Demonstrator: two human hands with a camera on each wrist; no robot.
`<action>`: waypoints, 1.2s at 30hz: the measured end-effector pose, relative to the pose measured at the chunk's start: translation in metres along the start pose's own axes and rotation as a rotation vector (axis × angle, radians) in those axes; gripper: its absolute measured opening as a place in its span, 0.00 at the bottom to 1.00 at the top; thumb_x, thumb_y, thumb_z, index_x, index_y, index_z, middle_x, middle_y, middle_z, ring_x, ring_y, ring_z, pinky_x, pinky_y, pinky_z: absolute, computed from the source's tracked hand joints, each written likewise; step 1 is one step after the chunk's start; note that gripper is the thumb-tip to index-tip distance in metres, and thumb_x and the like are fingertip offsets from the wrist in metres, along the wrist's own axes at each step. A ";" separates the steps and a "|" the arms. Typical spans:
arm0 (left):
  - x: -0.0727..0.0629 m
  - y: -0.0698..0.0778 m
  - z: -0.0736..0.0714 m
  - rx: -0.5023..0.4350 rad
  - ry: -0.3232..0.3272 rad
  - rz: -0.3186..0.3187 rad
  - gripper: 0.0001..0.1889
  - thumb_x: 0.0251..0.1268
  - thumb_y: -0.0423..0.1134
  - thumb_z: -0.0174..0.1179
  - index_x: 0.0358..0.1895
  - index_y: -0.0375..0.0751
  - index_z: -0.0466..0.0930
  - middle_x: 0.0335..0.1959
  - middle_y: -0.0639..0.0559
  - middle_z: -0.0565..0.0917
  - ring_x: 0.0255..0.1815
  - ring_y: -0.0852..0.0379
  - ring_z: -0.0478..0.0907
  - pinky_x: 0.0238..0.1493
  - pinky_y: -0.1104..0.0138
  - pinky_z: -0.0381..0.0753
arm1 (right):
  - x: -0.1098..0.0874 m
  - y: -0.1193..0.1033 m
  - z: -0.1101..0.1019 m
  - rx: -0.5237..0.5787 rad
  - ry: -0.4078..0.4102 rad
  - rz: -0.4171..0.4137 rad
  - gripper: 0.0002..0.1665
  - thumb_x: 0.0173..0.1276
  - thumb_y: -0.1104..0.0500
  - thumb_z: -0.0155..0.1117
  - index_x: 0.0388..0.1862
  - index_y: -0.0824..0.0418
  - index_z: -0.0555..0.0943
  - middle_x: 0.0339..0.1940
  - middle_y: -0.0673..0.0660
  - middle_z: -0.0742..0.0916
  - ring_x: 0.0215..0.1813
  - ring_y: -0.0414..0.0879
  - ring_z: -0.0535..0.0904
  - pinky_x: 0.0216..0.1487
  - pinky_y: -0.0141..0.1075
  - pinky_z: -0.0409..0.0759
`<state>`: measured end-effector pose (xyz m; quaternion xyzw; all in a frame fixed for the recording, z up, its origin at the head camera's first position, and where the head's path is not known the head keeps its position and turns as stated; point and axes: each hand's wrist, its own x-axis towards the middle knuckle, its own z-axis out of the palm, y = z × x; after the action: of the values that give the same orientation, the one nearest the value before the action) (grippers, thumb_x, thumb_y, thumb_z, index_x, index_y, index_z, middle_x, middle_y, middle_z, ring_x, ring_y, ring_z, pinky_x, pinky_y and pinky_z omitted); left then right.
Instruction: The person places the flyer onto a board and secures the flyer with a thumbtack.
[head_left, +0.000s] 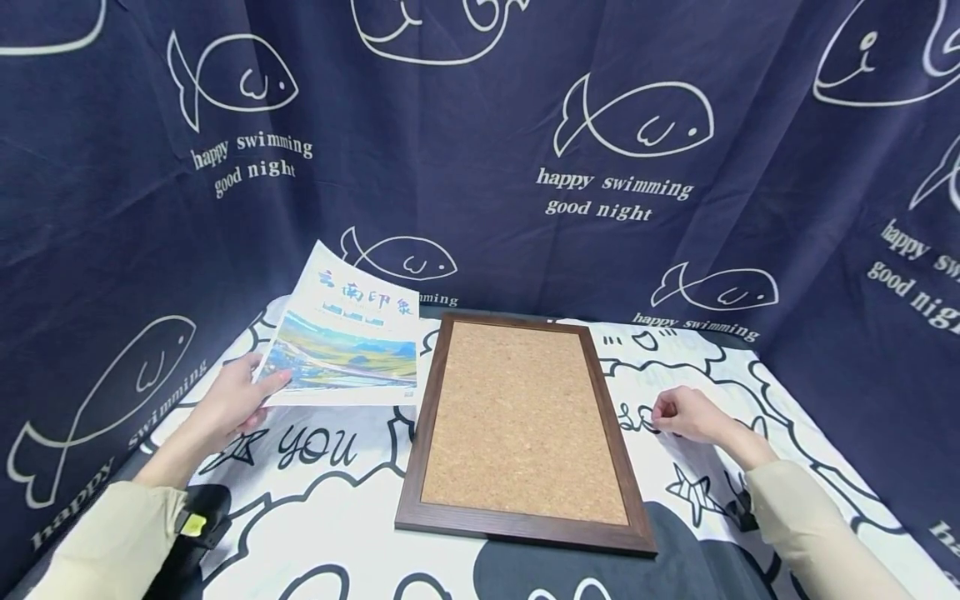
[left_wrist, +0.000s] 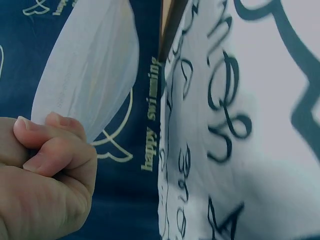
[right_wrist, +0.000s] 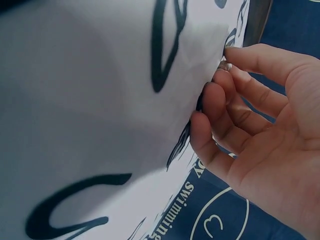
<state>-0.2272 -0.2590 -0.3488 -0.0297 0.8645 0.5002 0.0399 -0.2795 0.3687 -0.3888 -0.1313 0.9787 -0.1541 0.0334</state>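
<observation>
Head view is showing the left hand (head_left: 234,398) pinching the printed sheet (head_left: 360,348) near its lower left corner, holding it up above the worktop (head_left: 352,525), to the left of the dark-framed corkboard (head_left: 525,417). Being gripped at one side only, the sheet is probably risking a sag or twist, and too firm a squeeze could be creasing it by the thumb; the left wrist view is showing it bowing. Its right edge is appearing close to the corkboard, so snagging there seems possible, though I cannot tell whether they are touching. The right hand (head_left: 692,414) is pinching a small shiny item (right_wrist: 226,65), too small to identify; a slight slip of the fingertips could be sending it astray. As for looks, the sheet is bearing blue characters above a green, yellow and blue landscape, with white paper showing above and below.
</observation>
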 end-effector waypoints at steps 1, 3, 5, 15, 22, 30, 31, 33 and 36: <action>0.000 0.003 0.003 -0.016 0.004 0.007 0.30 0.76 0.47 0.45 0.69 0.29 0.52 0.25 0.54 0.81 0.09 0.66 0.62 0.09 0.71 0.63 | 0.000 0.000 0.000 -0.001 -0.001 -0.002 0.05 0.56 0.64 0.68 0.24 0.61 0.79 0.19 0.48 0.79 0.23 0.40 0.70 0.26 0.30 0.65; 0.002 0.008 0.010 -0.051 0.009 0.018 0.28 0.76 0.46 0.46 0.68 0.29 0.53 0.25 0.55 0.81 0.08 0.66 0.62 0.09 0.71 0.62 | 0.000 0.001 0.000 -0.003 -0.001 -0.004 0.05 0.56 0.64 0.68 0.25 0.60 0.79 0.20 0.48 0.79 0.24 0.40 0.70 0.27 0.31 0.65; 0.003 0.012 0.019 -0.089 0.009 0.026 0.27 0.76 0.45 0.47 0.66 0.30 0.55 0.25 0.56 0.82 0.08 0.66 0.62 0.08 0.72 0.62 | 0.000 0.002 0.000 0.000 -0.002 -0.008 0.05 0.56 0.64 0.68 0.25 0.61 0.79 0.20 0.49 0.79 0.24 0.40 0.70 0.27 0.31 0.66; 0.012 0.033 0.072 -0.220 -0.031 0.038 0.21 0.76 0.41 0.48 0.63 0.32 0.58 0.21 0.56 0.82 0.06 0.66 0.60 0.08 0.73 0.59 | -0.002 0.006 -0.002 0.036 0.005 -0.005 0.06 0.55 0.63 0.69 0.25 0.61 0.79 0.19 0.49 0.81 0.23 0.39 0.71 0.27 0.30 0.68; 0.016 0.040 0.107 -0.248 -0.063 0.023 0.18 0.76 0.40 0.48 0.61 0.34 0.62 0.22 0.54 0.84 0.06 0.65 0.60 0.09 0.74 0.59 | -0.002 0.007 -0.004 0.038 0.004 0.006 0.05 0.55 0.65 0.68 0.24 0.61 0.79 0.20 0.49 0.81 0.23 0.39 0.72 0.25 0.30 0.69; 0.011 0.046 0.147 -0.232 -0.070 -0.001 0.15 0.75 0.40 0.49 0.58 0.38 0.66 0.24 0.49 0.85 0.07 0.63 0.61 0.10 0.74 0.59 | -0.002 0.004 -0.003 0.023 0.006 0.029 0.06 0.56 0.64 0.68 0.25 0.63 0.79 0.20 0.50 0.81 0.24 0.40 0.72 0.25 0.29 0.68; 0.010 0.047 0.151 -0.232 -0.066 -0.001 0.15 0.75 0.40 0.49 0.58 0.37 0.66 0.25 0.49 0.85 0.08 0.63 0.60 0.10 0.74 0.60 | -0.002 0.004 -0.002 0.022 0.004 0.039 0.06 0.56 0.64 0.68 0.25 0.63 0.79 0.20 0.49 0.81 0.24 0.40 0.72 0.25 0.29 0.68; 0.007 0.048 0.160 -0.232 -0.062 -0.008 0.14 0.74 0.40 0.50 0.57 0.38 0.67 0.26 0.49 0.85 0.08 0.62 0.60 0.11 0.73 0.60 | -0.002 0.005 0.000 0.019 0.002 0.039 0.06 0.56 0.64 0.68 0.25 0.63 0.79 0.20 0.49 0.81 0.24 0.40 0.72 0.25 0.29 0.68; 0.004 0.052 0.170 -0.214 -0.066 -0.014 0.15 0.74 0.40 0.50 0.58 0.39 0.68 0.24 0.50 0.83 0.10 0.62 0.60 0.12 0.73 0.62 | -0.003 0.006 0.001 0.017 0.004 0.032 0.06 0.57 0.64 0.68 0.25 0.63 0.79 0.20 0.49 0.81 0.23 0.40 0.72 0.26 0.30 0.67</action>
<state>-0.2288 -0.0857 -0.3893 -0.0234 0.8042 0.5900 0.0684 -0.2783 0.3744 -0.3913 -0.1150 0.9795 -0.1619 0.0351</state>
